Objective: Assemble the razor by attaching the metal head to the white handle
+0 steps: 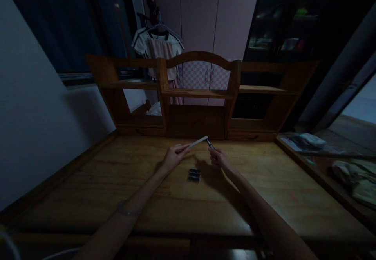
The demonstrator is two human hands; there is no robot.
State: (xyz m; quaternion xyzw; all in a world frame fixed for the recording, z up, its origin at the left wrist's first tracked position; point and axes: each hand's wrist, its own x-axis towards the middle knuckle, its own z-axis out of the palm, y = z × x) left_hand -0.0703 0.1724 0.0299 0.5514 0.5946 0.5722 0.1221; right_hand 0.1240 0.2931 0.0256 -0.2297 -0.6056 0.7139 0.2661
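Observation:
My left hand [174, 157] is closed on one end of a slim, pale, slightly curved strip [198, 141], which slants up to the right above the desk. My right hand [220, 159] grips a dark, pen-like tool [210, 144] with a lighter band. Its tip meets, or nearly meets, the strip's far end; I cannot tell whether they touch. Below and between my hands, a small clear pack with dark, rounded items in a stack [194, 175] lies on the wooden desktop [141, 181]. The dim light hides finer detail.
A wooden shelf unit [199, 93] with small drawers stands along the desk's back edge. Beyond it are a pink wardrobe [199, 20] and hanging clothes [158, 48]. A white wall [38, 107] borders the left. Papers [296, 142] and a cloth bag [358, 179] lie at the right.

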